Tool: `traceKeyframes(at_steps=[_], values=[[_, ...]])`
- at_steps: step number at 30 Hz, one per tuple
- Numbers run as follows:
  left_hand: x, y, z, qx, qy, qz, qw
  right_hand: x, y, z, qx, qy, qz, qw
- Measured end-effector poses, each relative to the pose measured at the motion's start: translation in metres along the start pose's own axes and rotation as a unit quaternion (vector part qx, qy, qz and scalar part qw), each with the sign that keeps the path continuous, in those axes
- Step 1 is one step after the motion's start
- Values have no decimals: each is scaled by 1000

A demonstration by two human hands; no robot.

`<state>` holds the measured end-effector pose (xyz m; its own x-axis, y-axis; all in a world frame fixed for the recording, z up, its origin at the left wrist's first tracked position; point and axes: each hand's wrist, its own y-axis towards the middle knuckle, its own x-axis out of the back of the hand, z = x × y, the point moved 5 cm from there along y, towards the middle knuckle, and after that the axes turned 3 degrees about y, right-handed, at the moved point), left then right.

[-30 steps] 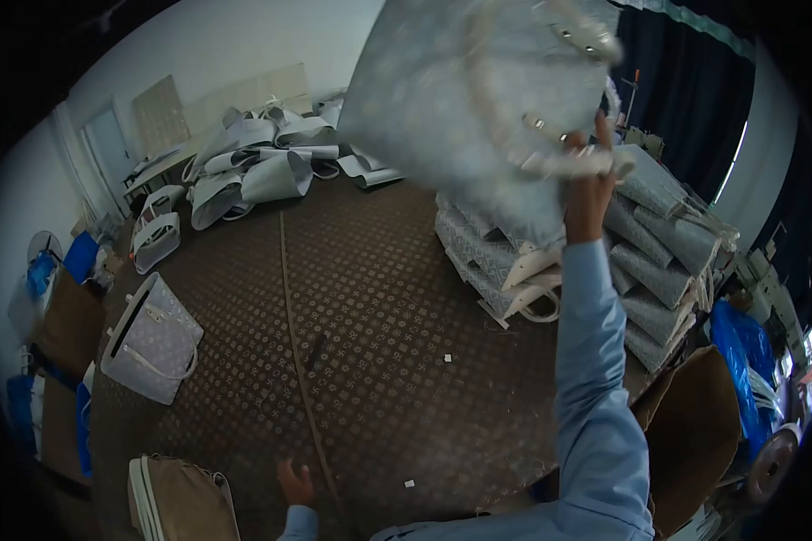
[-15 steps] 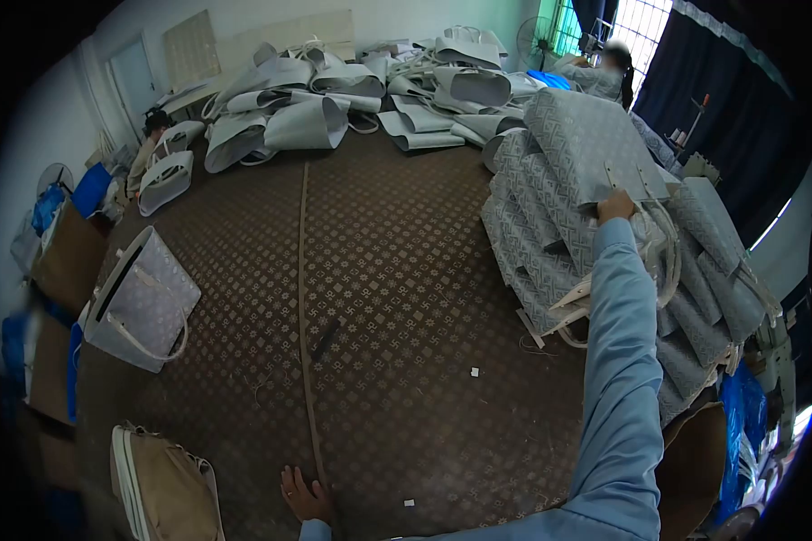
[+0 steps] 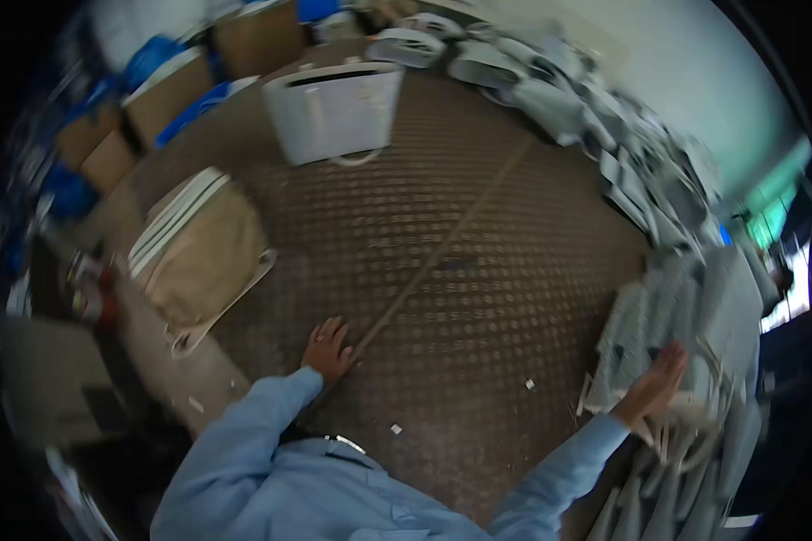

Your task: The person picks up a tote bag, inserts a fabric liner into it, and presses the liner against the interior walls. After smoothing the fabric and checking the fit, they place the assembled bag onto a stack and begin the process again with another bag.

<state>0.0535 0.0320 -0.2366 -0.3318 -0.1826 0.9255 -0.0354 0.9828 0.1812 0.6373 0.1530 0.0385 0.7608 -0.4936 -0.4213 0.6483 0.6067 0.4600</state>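
Observation:
My left hand (image 3: pixel 328 350) rests flat on the brown patterned table cover (image 3: pixel 442 325), fingers spread, near a raised seam. My right hand (image 3: pixel 659 383) is at the front of the stacked grey patterned bags (image 3: pixel 659 316) on the right, beside their pale straps (image 3: pixel 686 424). Its fingers look stretched out and hold nothing visible, though the view is blurred. A tan bag (image 3: pixel 203 257) with white edging lies to the left of my left hand. Farther back stands a light grey handbag (image 3: pixel 338 113) with its handle hanging down.
Grey bag pieces (image 3: pixel 550 99) are heaped along the far right edge. Cardboard boxes (image 3: pixel 257 41) and blue plastic (image 3: pixel 153 59) stand beyond the far left edge. Two small white scraps (image 3: pixel 396 429) lie on the cover. Part of a person shows at the far right.
The camera view has swung to the left and down. My right hand has come away from the upper bag of the stack and opened. My left hand remains flat on the cover.

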Motion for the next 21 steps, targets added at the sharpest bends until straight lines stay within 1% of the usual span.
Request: traceKeyframes(at_steps=[1,2,3,4,5,6,8,9,11,12,14,15,16,17,18,19,20,21], values=[[3,-2,-2,3,1,-10,1000,-35,-67,-16,-35,-184,133,973],[8,-2,-5,15,8,-3,1000,-80,-149,-39,-159,5,150,976],[12,-4,-7,13,13,12,1000,-87,-224,-86,-308,33,199,930],[12,-6,-8,21,17,36,999,-86,-297,-113,-440,-13,287,851],[12,-4,-7,21,20,58,998,-73,-355,-149,-359,-184,376,834],[13,-1,-5,30,21,52,998,-98,-405,-122,-480,-127,345,796],[4,-3,-2,20,21,95,995,-119,-471,-103,-557,-87,346,751],[-2,-4,1,18,21,101,995,-120,-483,-103,-560,-88,341,750],[-15,0,5,-7,30,108,994,-122,-504,-109,-522,-163,482,685],[-15,9,10,-13,31,107,994,-128,-502,-114,-520,-161,478,689],[-6,13,17,-61,-32,194,979,-133,-494,-112,-561,-217,411,685],[9,20,28,-55,-36,197,978,-138,-489,-111,-550,-258,419,676],[22,27,39,-87,-133,291,943,-149,-488,-116,-536,-295,429,665],[30,26,52,-119,-231,379,888,-156,-493,-122,-539,-299,433,658],[34,25,76,-115,-238,381,886,-164,-493,-128,-523,-301,430,671],[52,30,103,-128,-243,230,934,-175,-493,-132,-505,-305,424,687],[81,32,127,-138,-243,75,957,-195,-496,-133,-505,-314,421,685],[102,33,156,-95,-265,32,959,-222,-498,-138,-483,-321,456,675]])
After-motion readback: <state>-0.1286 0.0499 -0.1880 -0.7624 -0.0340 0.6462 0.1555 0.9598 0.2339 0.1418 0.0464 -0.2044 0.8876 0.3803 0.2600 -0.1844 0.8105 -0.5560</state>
